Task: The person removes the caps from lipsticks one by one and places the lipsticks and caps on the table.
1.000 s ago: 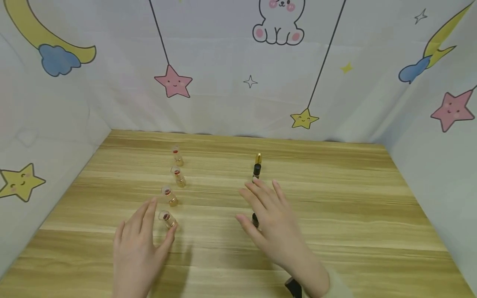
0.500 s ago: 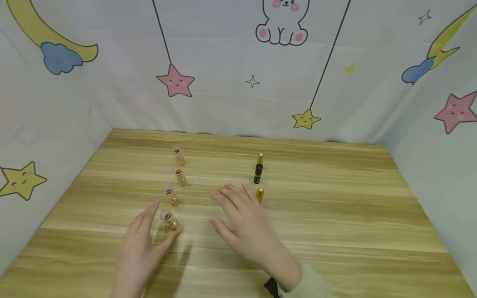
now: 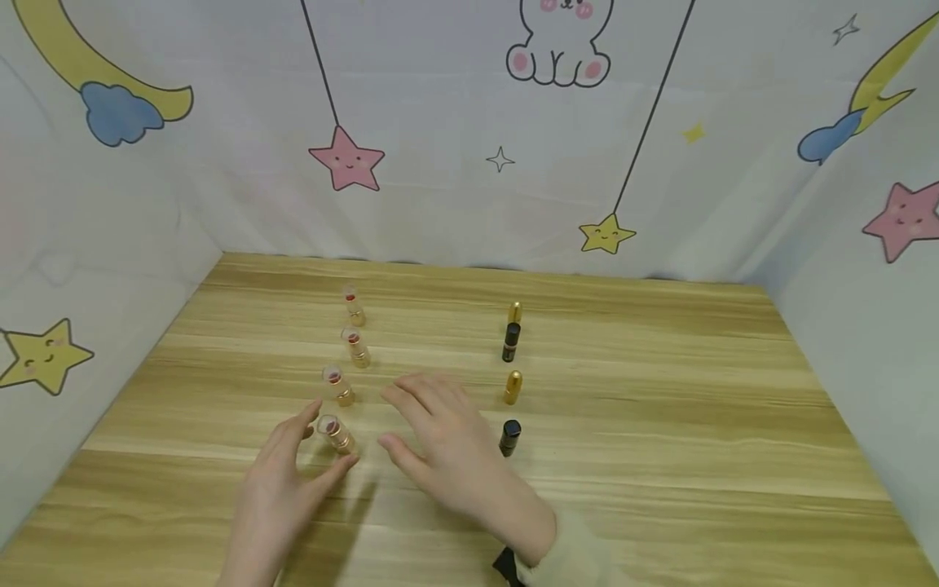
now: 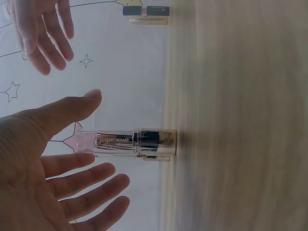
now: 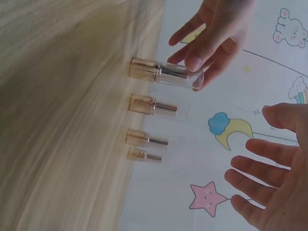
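Several lipsticks with clear caps and gold bases stand upright in a row on the left of the wooden table. My left hand (image 3: 275,489) is around the nearest clear-capped lipstick (image 3: 339,436), thumb and fingers spread on either side of it. In the left wrist view, a gap shows between the thumb (image 4: 77,108) and the fingers beside that lipstick's clear cap (image 4: 113,141). My right hand (image 3: 447,448) hovers between the two rows with relaxed fingers, holding nothing. To its right stands a second row, with a black lipstick tube (image 3: 509,438) nearest and a gold tube (image 3: 513,387) behind it.
Farther back in the right row are another black tube (image 3: 511,342) and a gold tube (image 3: 516,311). Behind the nearest clear-capped lipstick stands another lipstick (image 3: 340,386). White cloth (image 3: 440,212) with cartoon prints encloses the wooden table (image 3: 660,408) at the back and sides.
My right hand has moved left, away from the row of black and gold tubes, uncovering them. The left hand has shifted slightly right, still around the nearest clear-capped lipstick.
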Action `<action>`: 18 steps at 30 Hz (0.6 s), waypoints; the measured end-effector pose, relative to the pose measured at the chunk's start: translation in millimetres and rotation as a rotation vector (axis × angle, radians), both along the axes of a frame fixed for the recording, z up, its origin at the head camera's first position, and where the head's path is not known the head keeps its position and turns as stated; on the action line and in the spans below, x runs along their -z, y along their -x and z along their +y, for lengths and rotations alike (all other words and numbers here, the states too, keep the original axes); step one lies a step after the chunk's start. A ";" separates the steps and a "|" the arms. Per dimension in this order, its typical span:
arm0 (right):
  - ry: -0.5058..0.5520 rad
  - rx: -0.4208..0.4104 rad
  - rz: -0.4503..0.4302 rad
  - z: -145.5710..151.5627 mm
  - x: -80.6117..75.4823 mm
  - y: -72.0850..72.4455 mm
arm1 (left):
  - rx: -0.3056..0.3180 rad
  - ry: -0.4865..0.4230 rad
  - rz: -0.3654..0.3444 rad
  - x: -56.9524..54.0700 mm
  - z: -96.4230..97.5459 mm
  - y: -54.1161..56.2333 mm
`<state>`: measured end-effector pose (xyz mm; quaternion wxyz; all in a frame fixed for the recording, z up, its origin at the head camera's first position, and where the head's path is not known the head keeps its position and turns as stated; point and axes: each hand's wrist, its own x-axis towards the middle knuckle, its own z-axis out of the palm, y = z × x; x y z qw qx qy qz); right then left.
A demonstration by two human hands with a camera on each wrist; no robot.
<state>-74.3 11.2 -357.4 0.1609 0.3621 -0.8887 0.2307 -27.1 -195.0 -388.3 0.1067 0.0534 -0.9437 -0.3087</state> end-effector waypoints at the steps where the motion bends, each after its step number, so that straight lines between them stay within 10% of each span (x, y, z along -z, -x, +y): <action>1: -0.009 -0.003 -0.004 -2.0 0.9 0.4 | 0.000 -0.005 -0.005 -0.2 -0.2 0.7; 18: -0.053 -0.064 -0.048 -42.2 16.9 11.2 | 0.011 -0.100 -0.124 5.7 -9.2 9.4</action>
